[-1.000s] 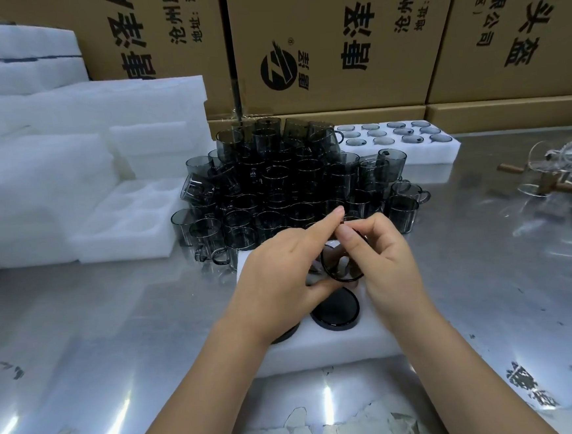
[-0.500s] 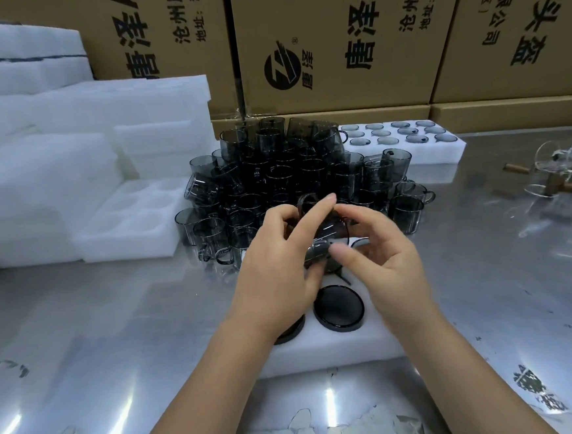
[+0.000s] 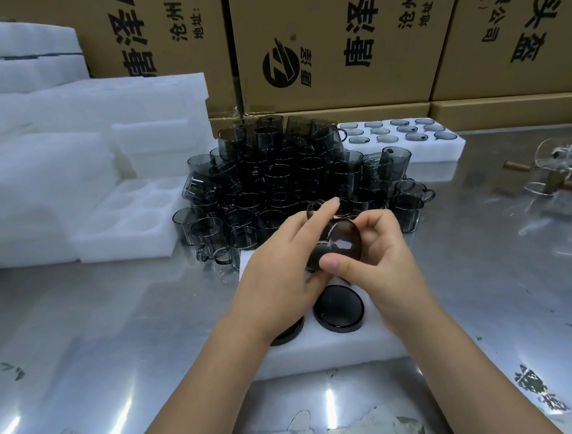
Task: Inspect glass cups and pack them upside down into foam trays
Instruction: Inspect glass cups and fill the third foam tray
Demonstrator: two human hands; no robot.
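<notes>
Far left: stacked foam blocks (image 3: 34, 168), white, matte, square-edged. Just right of them is an empty foam tray (image 3: 131, 222) with round wells. The scuffed, reflective steel counter (image 3: 115, 333) lies open in front of both.

Centre: heap of smoked glass cups (image 3: 292, 182), cylindrical, handled.

Left hand (image 3: 282, 278) and right hand (image 3: 387, 267) both grasp the held cup (image 3: 338, 243), fingers curled round it. It is tilted, base toward the camera, above the near foam tray (image 3: 339, 349), where an inverted cup (image 3: 338, 310) sits in a well.

Back right: filled tray (image 3: 409, 145).
</notes>
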